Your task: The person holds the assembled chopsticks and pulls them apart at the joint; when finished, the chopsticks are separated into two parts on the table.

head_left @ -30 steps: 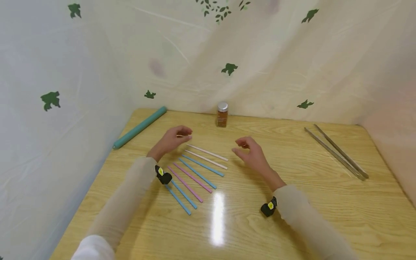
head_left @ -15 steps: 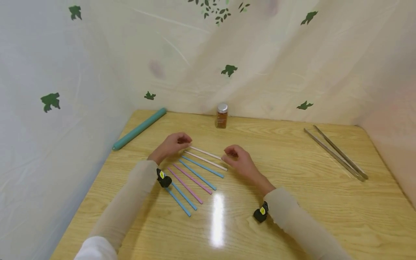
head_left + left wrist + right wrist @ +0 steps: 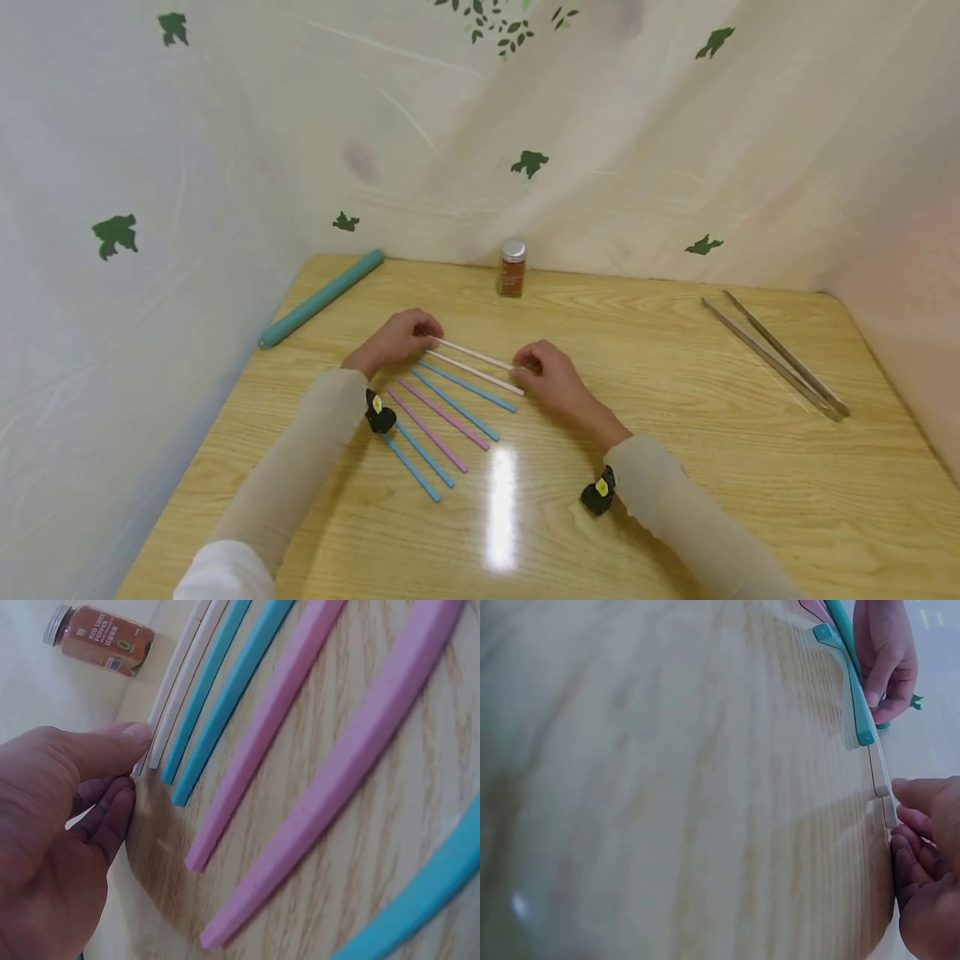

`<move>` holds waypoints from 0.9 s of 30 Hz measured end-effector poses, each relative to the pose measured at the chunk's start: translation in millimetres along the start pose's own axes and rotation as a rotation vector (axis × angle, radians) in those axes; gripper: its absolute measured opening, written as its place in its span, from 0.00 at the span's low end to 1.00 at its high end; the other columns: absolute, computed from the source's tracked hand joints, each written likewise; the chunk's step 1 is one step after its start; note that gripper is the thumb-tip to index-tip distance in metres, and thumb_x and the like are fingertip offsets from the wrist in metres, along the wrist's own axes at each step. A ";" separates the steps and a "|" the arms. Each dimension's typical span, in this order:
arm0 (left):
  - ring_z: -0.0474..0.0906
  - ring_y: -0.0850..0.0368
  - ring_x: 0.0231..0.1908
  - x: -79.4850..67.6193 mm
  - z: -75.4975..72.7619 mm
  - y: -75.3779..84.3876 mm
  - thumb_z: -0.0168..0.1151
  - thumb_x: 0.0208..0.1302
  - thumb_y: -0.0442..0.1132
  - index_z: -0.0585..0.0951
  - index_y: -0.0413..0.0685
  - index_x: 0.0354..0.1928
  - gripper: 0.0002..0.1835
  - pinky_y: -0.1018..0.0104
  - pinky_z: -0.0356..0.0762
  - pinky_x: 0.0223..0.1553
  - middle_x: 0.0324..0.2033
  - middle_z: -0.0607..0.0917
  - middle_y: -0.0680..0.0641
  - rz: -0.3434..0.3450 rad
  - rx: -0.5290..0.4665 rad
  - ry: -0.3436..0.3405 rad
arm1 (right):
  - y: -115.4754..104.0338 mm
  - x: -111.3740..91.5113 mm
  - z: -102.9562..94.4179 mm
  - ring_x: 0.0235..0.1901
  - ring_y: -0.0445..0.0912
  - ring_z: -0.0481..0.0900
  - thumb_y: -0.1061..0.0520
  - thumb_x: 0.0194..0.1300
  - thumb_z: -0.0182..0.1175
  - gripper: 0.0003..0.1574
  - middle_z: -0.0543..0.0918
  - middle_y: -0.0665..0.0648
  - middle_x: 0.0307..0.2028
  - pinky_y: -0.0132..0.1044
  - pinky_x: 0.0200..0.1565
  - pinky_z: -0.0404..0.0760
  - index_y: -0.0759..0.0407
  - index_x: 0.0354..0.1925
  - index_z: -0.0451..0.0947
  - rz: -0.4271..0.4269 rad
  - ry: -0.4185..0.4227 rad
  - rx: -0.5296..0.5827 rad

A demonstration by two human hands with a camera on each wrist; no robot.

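My left hand (image 3: 397, 340) pinches the left end of the farthest white chopstick (image 3: 476, 353) between thumb and fingers. At that chopstick's right end, my right hand (image 3: 553, 379) pinches with thumb and fingertips. A second white chopstick (image 3: 480, 374) lies just nearer, beside it. Fanned out below are two blue chopsticks (image 3: 456, 404), two pink ones (image 3: 427, 429) and two more blue ones (image 3: 412, 468). In the left wrist view, the left thumb (image 3: 112, 750) presses at the chopstick tip. The right wrist view has the right fingers (image 3: 909, 844) at the thick white ends.
A spice jar (image 3: 512, 271) with a silver lid stands at the table's back edge. Long metal tongs (image 3: 780, 358) lie on the right. A green roll (image 3: 322, 298) lies along the left edge. Leaf-printed cloth (image 3: 600, 183) hangs behind the wooden table (image 3: 675, 333).
My right hand has moved left and taken hold of the farthest white chopstick's right end. My left hand has come down slightly and now pinches its left end.
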State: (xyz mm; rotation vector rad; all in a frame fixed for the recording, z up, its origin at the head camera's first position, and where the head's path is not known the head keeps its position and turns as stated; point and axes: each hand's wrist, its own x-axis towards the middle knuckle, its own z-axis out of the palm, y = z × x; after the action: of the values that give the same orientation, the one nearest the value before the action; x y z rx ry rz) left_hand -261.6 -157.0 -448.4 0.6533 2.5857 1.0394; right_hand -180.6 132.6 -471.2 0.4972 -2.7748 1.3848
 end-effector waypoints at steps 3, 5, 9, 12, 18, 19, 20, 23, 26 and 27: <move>0.77 0.50 0.43 0.7 0.7 0.3 0.61 0.64 0.33 0.81 0.39 0.42 0.07 0.56 0.75 0.50 0.40 0.81 0.42 0.040 0.036 0.009 | -0.9 0.9 0.3 0.36 0.46 0.75 0.59 0.61 0.65 0.10 0.78 0.57 0.36 0.37 0.41 0.76 0.63 0.40 0.79 -0.019 -0.005 -0.020; 0.77 0.50 0.42 1.4 1.4 -0.2 0.61 0.64 0.33 0.82 0.40 0.40 0.05 0.57 0.76 0.49 0.38 0.81 0.43 0.054 0.056 0.016 | -1.9 1.8 0.8 0.36 0.46 0.75 0.60 0.61 0.65 0.09 0.78 0.57 0.35 0.37 0.41 0.76 0.63 0.39 0.80 -0.025 -0.011 -0.038; 0.76 0.52 0.40 2.5 3.0 -1.4 0.62 0.64 0.34 0.82 0.42 0.37 0.03 0.58 0.75 0.46 0.36 0.80 0.45 0.059 0.086 0.026 | -3.4 3.4 1.8 0.36 0.46 0.76 0.60 0.61 0.64 0.07 0.77 0.57 0.35 0.38 0.41 0.77 0.62 0.38 0.80 -0.029 -0.021 -0.073; 0.75 0.53 0.39 2.4 3.8 -1.2 0.62 0.64 0.34 0.82 0.43 0.36 0.03 0.59 0.75 0.45 0.34 0.79 0.45 0.065 0.107 0.036 | -4.4 4.0 2.4 0.36 0.47 0.76 0.61 0.62 0.64 0.06 0.77 0.57 0.35 0.39 0.41 0.77 0.63 0.38 0.80 -0.024 -0.023 -0.078; 0.74 0.53 0.38 1.1 4.1 -0.4 0.62 0.64 0.35 0.82 0.42 0.36 0.03 0.59 0.74 0.44 0.33 0.79 0.46 0.080 0.119 0.042 | -4.9 2.7 0.5 0.35 0.45 0.75 0.60 0.64 0.62 0.05 0.78 0.56 0.35 0.37 0.39 0.76 0.62 0.38 0.79 0.009 -0.027 -0.053; 0.74 0.53 0.38 0.6 3.6 0.3 0.61 0.64 0.35 0.82 0.42 0.36 0.03 0.59 0.74 0.44 0.34 0.80 0.46 0.074 0.111 0.039 | -5.1 2.2 -0.6 0.35 0.45 0.75 0.60 0.64 0.62 0.05 0.79 0.56 0.35 0.36 0.39 0.76 0.61 0.38 0.79 0.018 -0.029 -0.044; 0.75 0.54 0.38 0.0 2.7 1.3 0.61 0.65 0.35 0.82 0.43 0.36 0.03 0.60 0.74 0.45 0.34 0.80 0.46 0.063 0.097 0.035 | -5.3 1.8 -2.1 0.34 0.44 0.75 0.59 0.65 0.61 0.05 0.80 0.55 0.35 0.36 0.39 0.76 0.60 0.38 0.80 0.025 -0.031 -0.037; 0.75 0.54 0.38 -2.3 -1.1 6.9 0.60 0.65 0.34 0.82 0.43 0.37 0.03 0.60 0.74 0.45 0.35 0.82 0.46 0.053 0.055 0.025 | -8.2 0.6 -8.9 0.34 0.44 0.75 0.58 0.66 0.60 0.05 0.81 0.54 0.35 0.36 0.38 0.76 0.58 0.39 0.80 0.043 -0.039 -0.028; 0.76 0.55 0.37 -4.1 -5.5 15.3 0.59 0.66 0.34 0.81 0.42 0.37 0.03 0.61 0.74 0.43 0.35 0.83 0.46 0.081 0.021 0.020 | -12.0 0.6 -18.6 0.34 0.44 0.76 0.58 0.67 0.59 0.05 0.82 0.54 0.35 0.36 0.39 0.76 0.59 0.39 0.80 0.030 -0.033 -0.050; 0.76 0.56 0.37 -4.2 -6.7 18.1 0.59 0.66 0.34 0.81 0.42 0.37 0.03 0.62 0.74 0.43 0.34 0.83 0.45 0.096 0.008 0.018 | -13.7 0.8 -22.1 0.34 0.44 0.76 0.59 0.67 0.59 0.05 0.82 0.54 0.35 0.37 0.38 0.76 0.59 0.39 0.80 0.024 -0.031 -0.060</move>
State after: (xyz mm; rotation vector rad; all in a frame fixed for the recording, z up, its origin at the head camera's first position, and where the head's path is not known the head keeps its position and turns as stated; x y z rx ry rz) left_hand -255.3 -151.4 -430.6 0.7801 2.5983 1.0686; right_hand -180.6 141.9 -446.9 0.4890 -2.8461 1.3053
